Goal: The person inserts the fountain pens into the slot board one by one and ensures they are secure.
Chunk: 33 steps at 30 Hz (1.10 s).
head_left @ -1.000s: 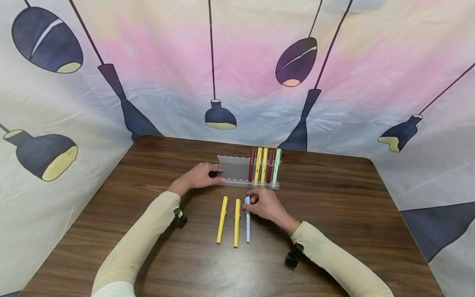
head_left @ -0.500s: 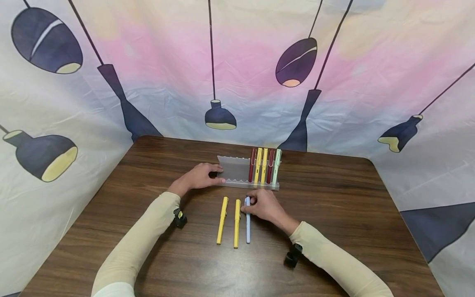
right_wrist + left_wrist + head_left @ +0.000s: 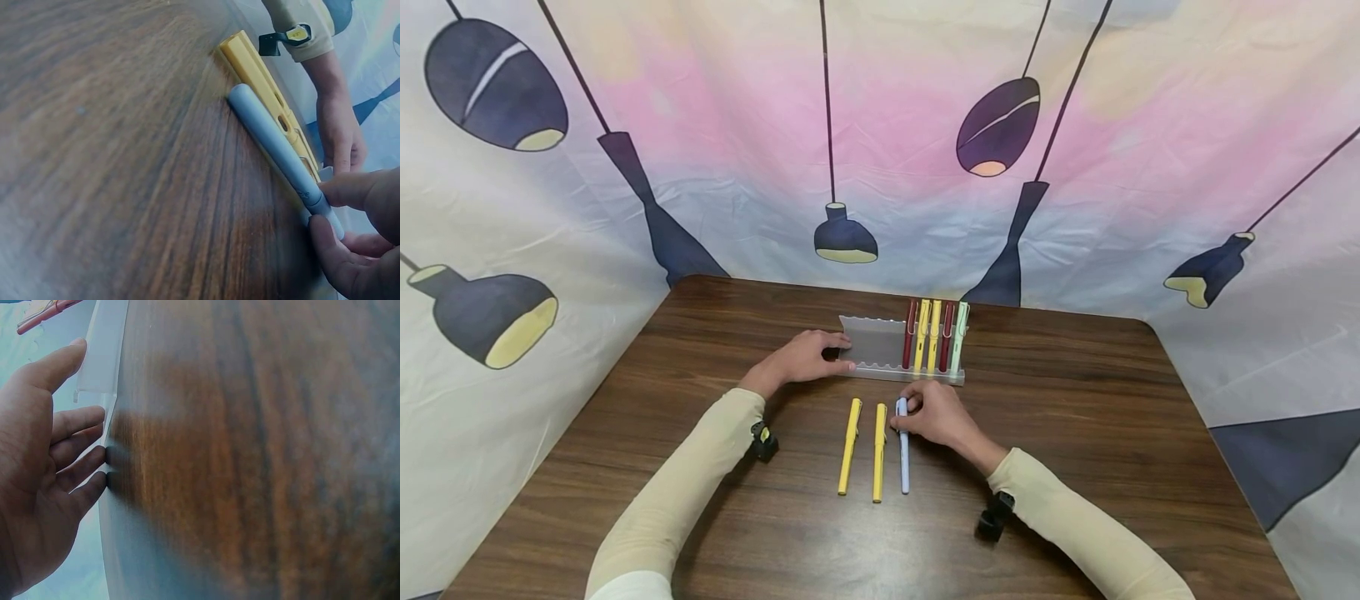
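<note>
My right hand point(image 3: 936, 412) pinches a light blue capped pen point(image 3: 904, 458) near its cap end, thumb on one side and fingers on the other. In the right wrist view the pen's barrel point(image 3: 269, 140) points away from the fingertips, low over the wood. Two yellow pens point(image 3: 848, 450) lie to its left, roughly side by side. At the left end of a clear pen rack point(image 3: 876, 342), my left hand point(image 3: 805, 354) rests with thumb at the front lip and relaxed fingers at the end. In the left wrist view those fingers point(image 3: 78, 444) reach down to the table surface.
Several pens stand leaning in the right half of the rack: dark red point(image 3: 908, 337), yellow point(image 3: 934, 337) and, at the far right, a mint green pen point(image 3: 958, 337). The rack's left slots hold none. Behind the brown table point(image 3: 1060, 467) hangs a lamp-printed cloth point(image 3: 910, 125).
The light blue pen has shifted slightly to the right at its lower end, away from the nearer yellow pen. My left hand and the rack have stayed in place.
</note>
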{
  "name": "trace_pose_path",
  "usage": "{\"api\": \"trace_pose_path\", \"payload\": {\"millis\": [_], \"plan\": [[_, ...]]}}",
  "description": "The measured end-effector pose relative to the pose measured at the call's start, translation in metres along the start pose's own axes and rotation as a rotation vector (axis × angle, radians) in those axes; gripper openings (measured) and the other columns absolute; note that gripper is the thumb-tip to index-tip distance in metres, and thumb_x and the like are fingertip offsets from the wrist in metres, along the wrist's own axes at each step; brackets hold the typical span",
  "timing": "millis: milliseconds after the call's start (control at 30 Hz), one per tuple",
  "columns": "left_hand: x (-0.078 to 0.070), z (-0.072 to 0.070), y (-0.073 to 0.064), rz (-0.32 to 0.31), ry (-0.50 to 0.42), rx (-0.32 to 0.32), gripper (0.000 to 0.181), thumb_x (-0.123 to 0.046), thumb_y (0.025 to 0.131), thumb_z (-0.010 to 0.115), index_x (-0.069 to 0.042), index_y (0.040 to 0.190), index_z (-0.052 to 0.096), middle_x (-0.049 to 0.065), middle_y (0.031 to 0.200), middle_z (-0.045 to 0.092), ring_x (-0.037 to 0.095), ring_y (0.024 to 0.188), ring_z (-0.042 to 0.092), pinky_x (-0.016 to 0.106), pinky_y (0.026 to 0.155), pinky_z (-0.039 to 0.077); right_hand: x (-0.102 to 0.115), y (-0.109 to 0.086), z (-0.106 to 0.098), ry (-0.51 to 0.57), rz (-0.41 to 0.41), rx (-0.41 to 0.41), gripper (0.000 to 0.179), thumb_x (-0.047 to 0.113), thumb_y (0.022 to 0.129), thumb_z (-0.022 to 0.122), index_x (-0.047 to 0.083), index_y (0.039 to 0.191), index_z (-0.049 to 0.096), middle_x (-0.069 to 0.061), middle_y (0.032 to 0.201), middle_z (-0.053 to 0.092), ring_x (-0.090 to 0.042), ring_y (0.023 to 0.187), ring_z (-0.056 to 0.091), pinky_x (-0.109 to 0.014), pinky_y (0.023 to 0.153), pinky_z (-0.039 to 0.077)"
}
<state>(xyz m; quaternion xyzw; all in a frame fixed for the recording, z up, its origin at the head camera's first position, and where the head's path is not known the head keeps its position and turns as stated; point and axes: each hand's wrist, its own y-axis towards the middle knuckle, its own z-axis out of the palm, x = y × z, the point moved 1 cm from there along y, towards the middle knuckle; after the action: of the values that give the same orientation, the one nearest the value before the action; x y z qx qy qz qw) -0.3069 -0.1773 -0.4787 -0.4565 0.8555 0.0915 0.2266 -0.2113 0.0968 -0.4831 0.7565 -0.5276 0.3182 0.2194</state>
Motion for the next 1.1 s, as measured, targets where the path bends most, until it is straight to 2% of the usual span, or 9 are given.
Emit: {"api": "trace_pose_path", "payload": {"millis": [333, 567, 833, 1100], "plan": [[-0.002, 0.0, -0.001, 0.005, 0.003, 0.0, 0.064, -0.052, 0.098, 0.063, -0.006, 0.142, 0.062, 0.015, 0.152, 0.052, 0.036, 0.143, 0.045, 0.054, 0.116, 0.037, 0.003, -0.002, -0.006, 0.116, 0.047, 0.013, 0.034, 0.014, 0.077, 0.091, 0.004, 0.104, 0.071, 0.004, 0.078, 0.071, -0.007, 0.069, 0.064, -0.026, 0.059, 0.053], [-0.001, 0.001, -0.001, 0.0, 0.0, 0.0, 0.064, -0.053, 0.098, 0.064, -0.007, 0.142, 0.062, 0.014, 0.152, 0.052, 0.035, 0.143, 0.045, 0.053, 0.116, 0.037, 0.004, -0.002, -0.01, 0.208, 0.036, 0.04, 0.035, 0.01, 0.081, 0.087, 0.003, 0.11, 0.069, 0.0, 0.078, 0.074, -0.01, 0.068, 0.068, -0.028, 0.057, 0.054], [-0.001, 0.0, -0.001, 0.004, 0.006, 0.005, 0.065, -0.053, 0.097, 0.063, -0.006, 0.142, 0.061, 0.015, 0.152, 0.052, 0.035, 0.143, 0.045, 0.054, 0.116, 0.037, 0.008, -0.003, -0.021, 0.243, 0.054, 0.033, 0.035, 0.011, 0.085, 0.084, 0.004, 0.115, 0.067, -0.002, 0.082, 0.076, -0.011, 0.069, 0.069, -0.028, 0.059, 0.052], [-0.002, -0.001, 0.0, -0.001, 0.01, 0.015, 0.066, -0.054, 0.098, 0.063, -0.006, 0.143, 0.061, 0.015, 0.153, 0.051, 0.035, 0.145, 0.043, 0.054, 0.117, 0.034, 0.016, 0.0, -0.037, 0.202, 0.054, -0.035, 0.038, 0.016, 0.086, 0.084, 0.008, 0.119, 0.068, -0.002, 0.088, 0.076, -0.011, 0.074, 0.072, -0.029, 0.062, 0.056]]}}
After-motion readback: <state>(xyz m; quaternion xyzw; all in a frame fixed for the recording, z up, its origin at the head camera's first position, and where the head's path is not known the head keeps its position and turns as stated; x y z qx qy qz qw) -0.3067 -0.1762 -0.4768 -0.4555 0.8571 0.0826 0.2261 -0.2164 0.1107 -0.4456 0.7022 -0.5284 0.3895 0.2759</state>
